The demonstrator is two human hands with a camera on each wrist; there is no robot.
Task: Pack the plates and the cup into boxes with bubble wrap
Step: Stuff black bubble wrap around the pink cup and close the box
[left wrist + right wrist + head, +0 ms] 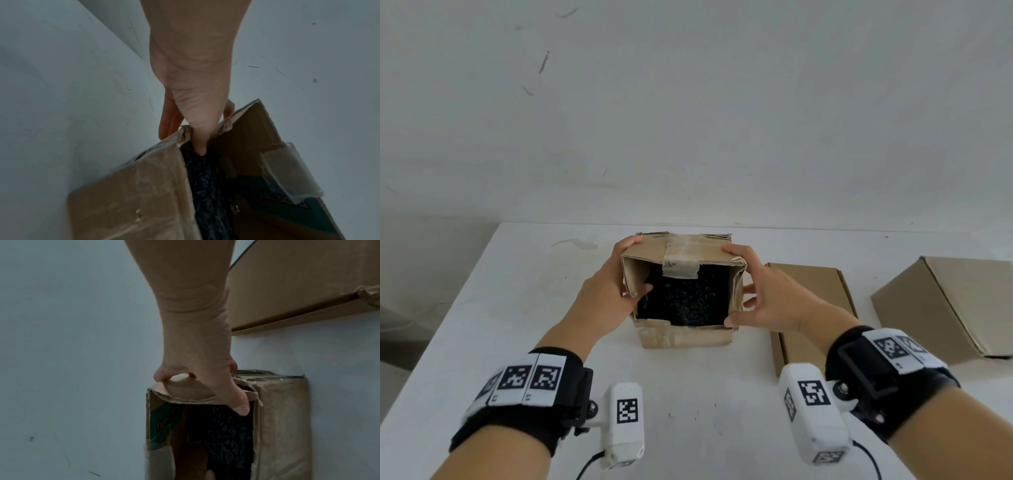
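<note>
A small worn cardboard box (685,334) (133,186) (283,418) stands on the white table, top open. Black bubble wrap (685,301) (205,186) (226,434) fills its inside and hides whatever lies under it. The far flap, with old tape on it, leans over the opening. My left hand (626,274) (197,129) grips the left wall, thumb inside and fingers outside. My right hand (743,287) (205,382) holds the right side: its thumb dips into the opening and curled fingers pinch the right flap. No plate or cup is visible.
A flat closed cardboard box (811,294) (298,280) lies just right of the small box, under my right wrist. A larger closed box (955,301) sits at the far right. The table (517,308) ends at the left; a pale wall stands behind.
</note>
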